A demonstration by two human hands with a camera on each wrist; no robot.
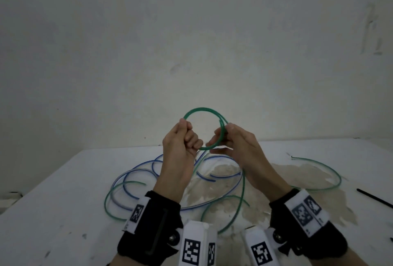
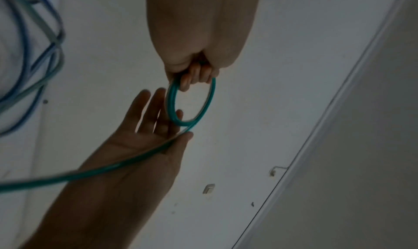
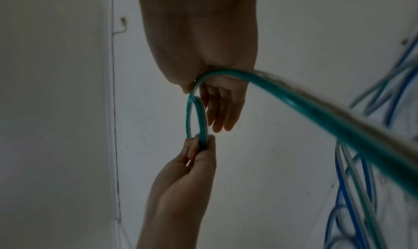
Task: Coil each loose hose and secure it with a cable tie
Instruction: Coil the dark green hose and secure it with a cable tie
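Note:
Above the table I hold a small coil of green hose (image 1: 202,109) between both hands. My left hand (image 1: 188,131) grips the coil's left side with curled fingers, seen too in the left wrist view (image 2: 192,77). My right hand (image 1: 222,135) keeps the hose's right side between thumb and nearly straight fingers (image 3: 217,113). From there the hose's loose tail (image 1: 242,191) drops to the white table (image 1: 63,202). In the right wrist view the coil (image 3: 201,117) spans from my right thumb to the left hand (image 3: 199,145).
Loose blue hoses (image 1: 136,172) and more green hose (image 1: 110,197) lie tangled on the table below my hands. Another green hose (image 1: 331,172) curves at the right. A black cable tie (image 1: 374,198) lies near the right edge. A pale wall stands behind.

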